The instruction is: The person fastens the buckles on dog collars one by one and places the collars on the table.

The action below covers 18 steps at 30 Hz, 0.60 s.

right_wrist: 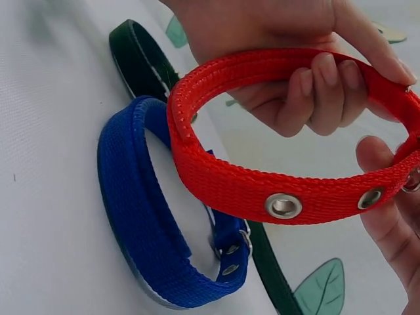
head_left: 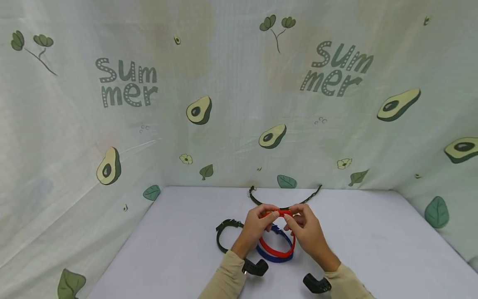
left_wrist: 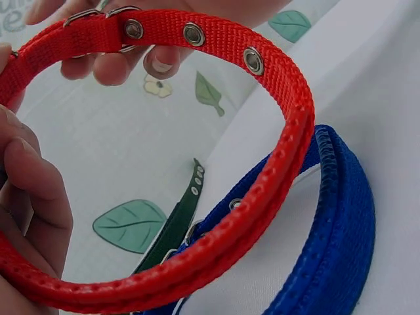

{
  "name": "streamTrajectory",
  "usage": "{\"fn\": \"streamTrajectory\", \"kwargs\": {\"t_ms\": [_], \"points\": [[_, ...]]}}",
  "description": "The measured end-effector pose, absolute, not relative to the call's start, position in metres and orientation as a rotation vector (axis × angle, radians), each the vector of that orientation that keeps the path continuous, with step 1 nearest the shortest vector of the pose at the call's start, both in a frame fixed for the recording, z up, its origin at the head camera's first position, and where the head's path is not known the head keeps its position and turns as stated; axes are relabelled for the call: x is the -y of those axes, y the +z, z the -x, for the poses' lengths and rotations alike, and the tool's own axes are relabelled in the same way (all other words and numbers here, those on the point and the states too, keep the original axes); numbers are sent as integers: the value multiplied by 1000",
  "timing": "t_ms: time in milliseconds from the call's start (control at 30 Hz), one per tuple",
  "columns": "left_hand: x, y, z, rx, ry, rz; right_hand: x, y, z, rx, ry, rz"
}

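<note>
Both hands grip a red collar point(head_left: 281, 254), raised over the table and bent into a loop. My left hand point(head_left: 257, 223) holds its upper left part between thumb and fingers; my right hand point(head_left: 304, 227) pinches the upper right part. Metal rings point(left_wrist: 82, 18) and round eyelets point(left_wrist: 254, 60) show on the red strap in the left wrist view. The fingers of the left hand partly cover the buckle area. Below the red loop lies a blue collar point(right_wrist: 141, 203), itself closed in a ring, with eyelets and a metal ring at one end.
A dark green collar point(head_left: 220, 240) lies looped on the white table point(head_left: 179, 257), left of the blue one. Another dark collar point(head_left: 255, 201) stretches out in a curve behind the hands. A printed cloth point(head_left: 231, 83) rises at the table's back and sides.
</note>
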State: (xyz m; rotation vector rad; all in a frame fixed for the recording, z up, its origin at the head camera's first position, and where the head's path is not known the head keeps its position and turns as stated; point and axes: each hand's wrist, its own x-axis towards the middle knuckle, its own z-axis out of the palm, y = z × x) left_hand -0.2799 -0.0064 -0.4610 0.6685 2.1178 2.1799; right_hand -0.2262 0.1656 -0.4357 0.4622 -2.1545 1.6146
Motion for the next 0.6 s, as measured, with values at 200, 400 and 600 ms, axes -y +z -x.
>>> {"fn": "streamTrajectory", "kwargs": {"t_ms": [200, 400, 600], "points": [[11, -462, 280, -2128, 2212, -617, -163, -450, 236, 2174, 1609, -414], [8, -463, 277, -2134, 2250, -605, -167, -458, 240, 2180, 1484, -433], [9, -464, 270, -2133, 2278, -550, -170, -468, 242, 2138, 1423, -505]]}}
